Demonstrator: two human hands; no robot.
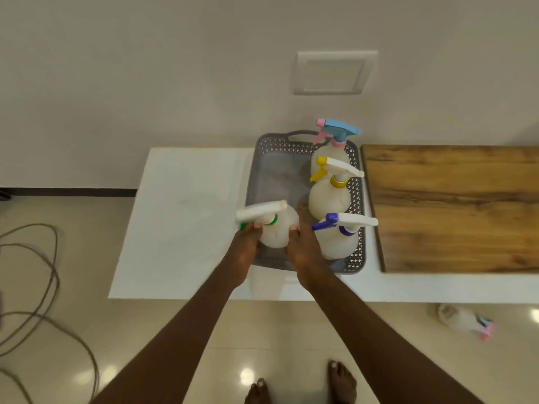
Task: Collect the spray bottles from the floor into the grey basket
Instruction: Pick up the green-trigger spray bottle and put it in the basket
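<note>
Both hands, left (248, 243) and right (303, 246), grip green-collared bottle (275, 228) over grey basket (357, 196); should lower it upright beside purple-trigger bottle (338, 237).

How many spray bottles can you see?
5. Three stand in the grey plastic basket: blue-and-pink-topped, yellow-topped, purple-topped. Both hands hold the green-collared one over it. One lies on the floor, right.
</note>
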